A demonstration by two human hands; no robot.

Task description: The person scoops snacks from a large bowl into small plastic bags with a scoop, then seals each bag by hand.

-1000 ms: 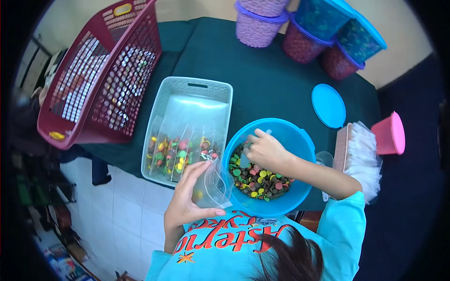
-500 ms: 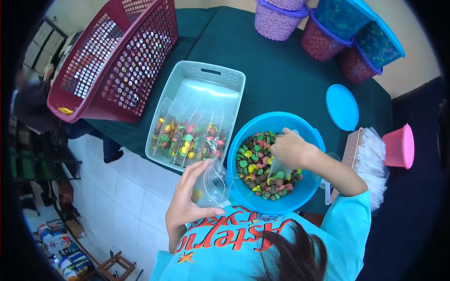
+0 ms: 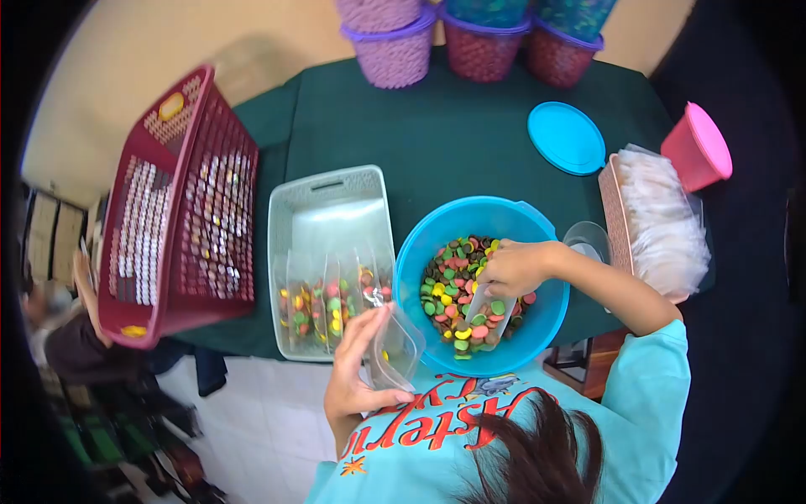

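Observation:
My left hand (image 3: 357, 361) holds a clear plastic pouch (image 3: 396, 349) with its mouth open, just left of the blue tub's rim; a little yellow shows inside the pouch. Inside the blue tub (image 3: 406, 290), my right hand (image 3: 516, 267) grips a clear scoop (image 3: 480, 304) whose lower end is among the candies (image 3: 449, 281), coloured brown, green, yellow and pink. To the left, a pale tray (image 3: 290, 202) has several filled clear pouches (image 3: 323, 311) lined up in its near half.
A maroon basket (image 3: 180, 294) full of packs stands at the left. Lidded tubs (image 3: 395, 55) line the back. A blue lid (image 3: 567, 139), a box of clear bags (image 3: 659, 223) and a pink container (image 3: 695, 151) are at the right. Another person's arm (image 3: 86, 286) shows far left.
The view has turned and shifted, so the basket, tray and tubs sit differently in it. My right hand and the scoop remain in the tub, with the scoop now carrying or covering some candies.

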